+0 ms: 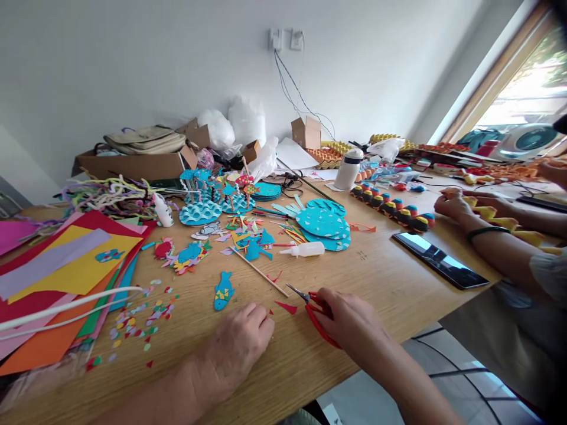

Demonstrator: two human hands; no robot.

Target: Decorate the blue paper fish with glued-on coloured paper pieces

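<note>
My right hand (339, 313) is wrapped round the red handles of a pair of scissors (317, 313), whose blades point up and left over the table. Beneath the blade tips lies a red paper scrap (286, 307). My left hand (237, 339) rests on the wood with its fingers curled in; whatever they hold, if anything, is hidden. Just beyond it lies a blue paper fish (224, 291) with a yellow patterned band. A thin wooden stick (259, 270) slants across the table between the fish and the scissors.
Coloured paper sheets (75, 260) and confetti dots (146, 316) cover the left. Blue card discs (323, 224), a glue bottle (305, 249) and decorated blue bases (199, 211) stand ahead. At right are a phone (438, 260), painted egg-carton strip (392, 206) and another person's hands (456, 206).
</note>
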